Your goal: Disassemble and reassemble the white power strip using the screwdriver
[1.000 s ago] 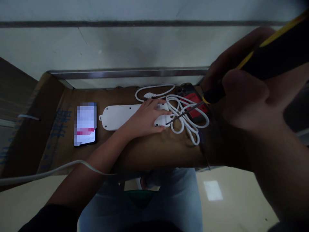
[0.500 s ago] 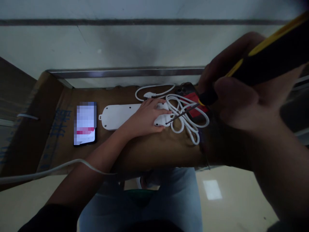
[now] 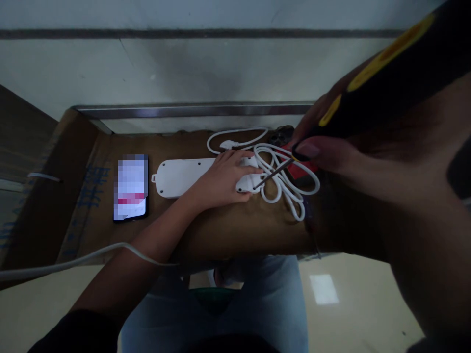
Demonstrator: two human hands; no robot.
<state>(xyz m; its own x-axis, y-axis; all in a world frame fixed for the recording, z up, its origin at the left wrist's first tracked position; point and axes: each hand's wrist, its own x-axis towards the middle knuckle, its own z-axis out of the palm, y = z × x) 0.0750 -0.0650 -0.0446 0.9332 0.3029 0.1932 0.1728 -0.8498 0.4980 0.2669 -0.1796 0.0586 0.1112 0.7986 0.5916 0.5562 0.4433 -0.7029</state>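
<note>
Head: screwdriver (right grip) touches power strip.

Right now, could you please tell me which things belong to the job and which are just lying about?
Likely in the job:
white power strip, under the left hand
screwdriver, in the right hand
looped white cord

Apparently lying about:
lit phone
red-and-dark item
foreground cable

Pale wall, dark horizontal strip across it, metal rail lower down. Cardboard-covered worktop alongside. Glossy cream floor, bright square reflection. Lighting dim.
</note>
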